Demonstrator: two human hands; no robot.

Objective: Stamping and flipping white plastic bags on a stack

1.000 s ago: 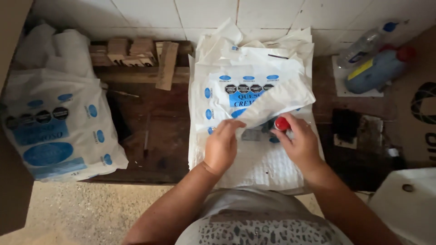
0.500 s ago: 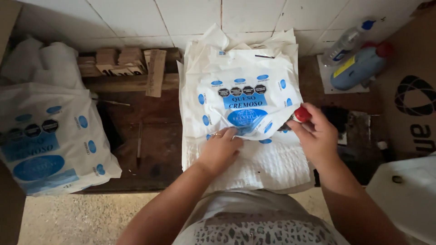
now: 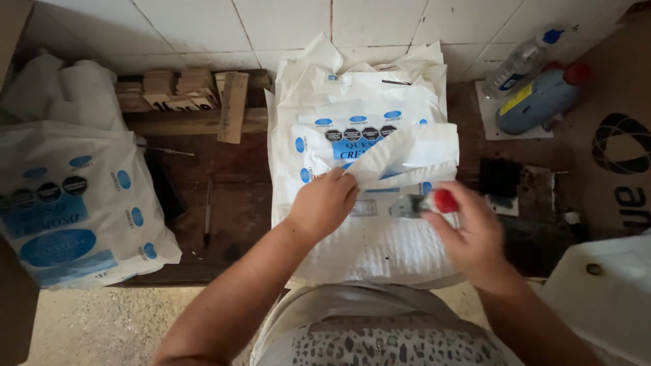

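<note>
Setting: dark wooden bench (image 3: 237, 203) against a white tiled wall (image 3: 224, 27), above a speckled floor (image 3: 102, 318).

Item 1. Stack of white plastic bags (image 3: 319, 102) with blue printed ovals, lying flat on the middle of the bench, far edge against the wall. The near part of the stack shows a plain, textured white surface.

Item 2. Top bag (image 3: 407, 152): its near edge is lifted and folded back, so the pale inner side faces up, over the printed panel.

Item 3. Left hand (image 3: 324, 203): fingers curled and pinched closed on the lifted edge of the top bag, holding it up off the stack.

Item 4. Right hand (image 3: 475, 237): closed around a stamp-like tool with a red knob (image 3: 444, 200), blurred; the tool's dark end points left, low over the stack beneath the lifted edge. Whether it touches the bag below cannot be told.

Item 5. Filled white sack (image 3: 74, 203) with blue print, at the left end of the bench.

Item 6. Small wooden blocks (image 3: 183, 88) at the back, left of the stack.

Item 7. Clear plastic bottle (image 3: 519, 64) with blue cap and blue bottle (image 3: 539, 102) with red cap, lying at the back right.

Item 8. Dark pad (image 3: 500, 177), just right of the stack.
</note>
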